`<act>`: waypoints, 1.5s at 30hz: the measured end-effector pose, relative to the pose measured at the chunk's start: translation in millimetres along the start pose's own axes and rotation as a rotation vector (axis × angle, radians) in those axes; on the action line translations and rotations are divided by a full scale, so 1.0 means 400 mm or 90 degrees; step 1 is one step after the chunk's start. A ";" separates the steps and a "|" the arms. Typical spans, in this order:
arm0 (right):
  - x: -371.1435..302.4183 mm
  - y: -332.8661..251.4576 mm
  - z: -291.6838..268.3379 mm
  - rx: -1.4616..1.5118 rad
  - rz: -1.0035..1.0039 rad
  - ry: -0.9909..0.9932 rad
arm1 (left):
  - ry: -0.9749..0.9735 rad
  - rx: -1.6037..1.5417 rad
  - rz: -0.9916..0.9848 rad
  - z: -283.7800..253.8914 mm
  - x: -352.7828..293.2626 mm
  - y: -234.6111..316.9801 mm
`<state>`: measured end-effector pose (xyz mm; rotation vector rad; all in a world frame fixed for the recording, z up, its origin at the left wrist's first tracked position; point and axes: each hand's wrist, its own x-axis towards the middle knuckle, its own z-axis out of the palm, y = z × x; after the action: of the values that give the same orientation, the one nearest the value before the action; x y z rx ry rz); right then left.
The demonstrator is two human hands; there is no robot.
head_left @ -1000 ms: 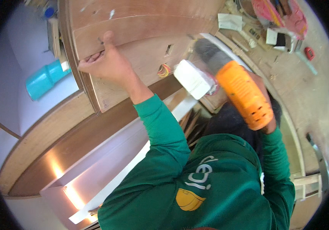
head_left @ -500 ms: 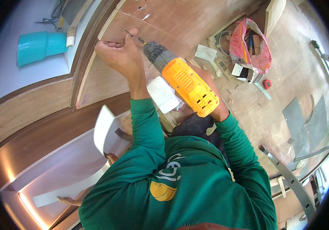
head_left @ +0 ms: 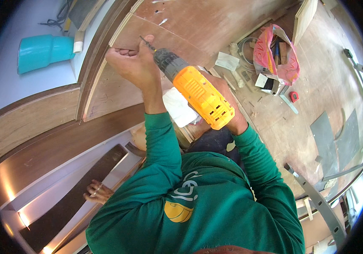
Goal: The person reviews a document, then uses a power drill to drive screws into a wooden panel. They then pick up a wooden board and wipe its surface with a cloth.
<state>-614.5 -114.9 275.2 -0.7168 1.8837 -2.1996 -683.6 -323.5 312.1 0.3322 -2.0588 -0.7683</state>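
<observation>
A yellow and black cordless drill [head_left: 200, 92] is in my right hand [head_left: 228, 99], which is wrapped round its handle, mostly hidden beneath the body. The drill's slim bit points up and left toward my left hand [head_left: 134, 63]. That hand's fingers are curled in at the edge of a plywood panel [head_left: 147, 31], with the thumb raised beside a thin dark screw [head_left: 144, 39]. The screw sits between thumb and fingers, in line with the bit, and the bit's tip seems to meet its head.
Another person's hand [head_left: 97, 192] rests by a dark brown strip [head_left: 80, 192] at lower left. A teal cup-shaped container [head_left: 44, 53] lies on a white surface. A pink bag of tools [head_left: 289, 57], a red tape measure [head_left: 293, 96] and grey sheets [head_left: 325, 133] lie at right.
The drill has moved up and left, closing the gap between its bit and the screw. At lower left, the other person's white strip has given way to a dark brown one.
</observation>
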 end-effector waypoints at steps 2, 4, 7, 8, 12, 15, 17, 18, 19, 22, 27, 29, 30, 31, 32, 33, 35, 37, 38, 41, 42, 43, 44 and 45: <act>-0.001 0.001 -0.001 -0.009 0.014 -0.003 | 0.004 0.011 0.003 0.002 -0.002 -0.004; 0.001 0.009 -0.006 -0.037 -0.009 -0.008 | 0.010 -0.014 0.003 0.007 -0.001 -0.008; 0.004 -0.003 -0.011 -0.058 -0.020 -0.004 | -0.004 -0.016 -0.034 0.003 -0.005 0.020; 0.006 -0.010 -0.014 -0.113 -0.006 -0.009 | 0.003 -0.055 -0.050 0.006 -0.005 0.023; 0.024 -0.052 -0.036 -0.268 0.041 -0.039 | 0.026 -0.155 -0.089 0.012 -0.006 0.022; 0.032 -0.065 -0.046 -0.290 0.033 -0.050 | 0.046 -0.105 -0.049 0.019 -0.009 0.008; 0.030 -0.064 -0.043 -0.291 0.034 -0.051 | 0.038 -0.066 -0.051 0.019 -0.011 0.015; 0.027 -0.056 -0.038 -0.293 0.044 -0.049 | 0.021 -0.061 -0.074 0.013 -0.013 0.028; 0.025 -0.049 -0.034 -0.294 0.055 -0.049 | 0.003 -0.053 -0.097 0.009 -0.015 0.030; 0.027 -0.050 -0.041 -0.293 0.056 -0.062 | 0.004 -0.133 -0.092 0.013 -0.018 0.009; 0.038 -0.063 -0.049 -0.336 0.027 -0.077 | 0.013 -0.115 -0.082 0.017 -0.019 0.002; 0.043 -0.058 -0.053 -0.346 0.022 -0.083 | 0.004 -0.111 -0.093 0.017 -0.015 0.003; 0.046 -0.056 -0.054 -0.351 0.019 -0.085 | -0.003 -0.099 -0.108 0.012 -0.013 0.016; 0.049 -0.059 -0.055 -0.358 0.028 -0.092 | -0.008 -0.086 -0.122 0.008 -0.011 0.024; 0.052 -0.064 -0.056 -0.366 0.036 -0.098 | -0.008 -0.102 -0.132 0.006 -0.012 0.024; 0.053 -0.068 -0.057 -0.373 0.045 -0.105 | -0.008 -0.118 -0.142 0.005 -0.013 0.023; 0.057 -0.076 -0.054 -0.386 0.057 -0.106 | -0.004 -0.133 -0.140 0.012 -0.014 0.014; 0.062 -0.079 -0.054 -0.388 0.055 -0.101 | 0.000 -0.127 -0.119 0.015 -0.021 -0.005; 0.066 -0.079 -0.054 -0.383 0.046 -0.096 | 0.003 -0.140 -0.128 0.015 -0.022 -0.004; 0.064 -0.076 -0.046 -0.376 0.045 -0.084 | 0.008 -0.139 -0.141 0.013 -0.019 0.001; 0.062 -0.075 -0.043 -0.375 0.049 -0.081 | 0.005 -0.112 -0.137 0.011 -0.023 -0.008; 0.060 -0.071 -0.041 -0.378 0.053 -0.080 | 0.001 -0.085 -0.132 0.009 -0.024 -0.018; 0.058 -0.067 -0.041 -0.380 0.057 -0.079 | 0.000 -0.118 -0.131 0.011 -0.021 -0.020; 0.057 -0.064 -0.040 -0.383 0.061 -0.077 | -0.002 -0.152 -0.130 0.015 -0.016 -0.020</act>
<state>-636.9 -105.4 304.1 -0.7955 2.4679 -1.4844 -685.2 -324.3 300.4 0.4104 -1.9292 -1.1269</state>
